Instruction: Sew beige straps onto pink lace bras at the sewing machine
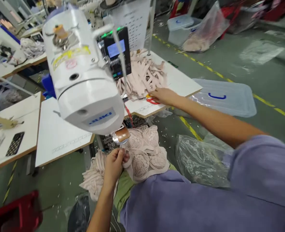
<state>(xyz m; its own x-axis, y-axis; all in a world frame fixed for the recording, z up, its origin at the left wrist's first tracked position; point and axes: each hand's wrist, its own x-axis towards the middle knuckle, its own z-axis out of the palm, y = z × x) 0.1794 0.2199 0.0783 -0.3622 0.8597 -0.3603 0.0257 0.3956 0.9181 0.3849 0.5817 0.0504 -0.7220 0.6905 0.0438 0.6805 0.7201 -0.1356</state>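
My left hand [114, 162] pinches the edge of a pale pink lace bra [140, 164] just in front of the sewing machine's arm end. The bra's cups lie over my lap, with another lace bra [150, 136] behind it. Out to the right, my right hand [163, 96] is closed at the red and yellow handles of a pair of scissors [152, 100] on the white table. The scissors' blades point left, toward the machine. Beside my fingers lies a heap of pale pink straps [144, 72].
A white sewing machine [89, 93] with a lit display [115, 49] rises ahead. Pale fabric strips [94, 177] hang at its left. A clear plastic bag [200, 161] and a plastic lid [224, 96] lie on the floor at right. A red stool [17, 212] stands lower left.
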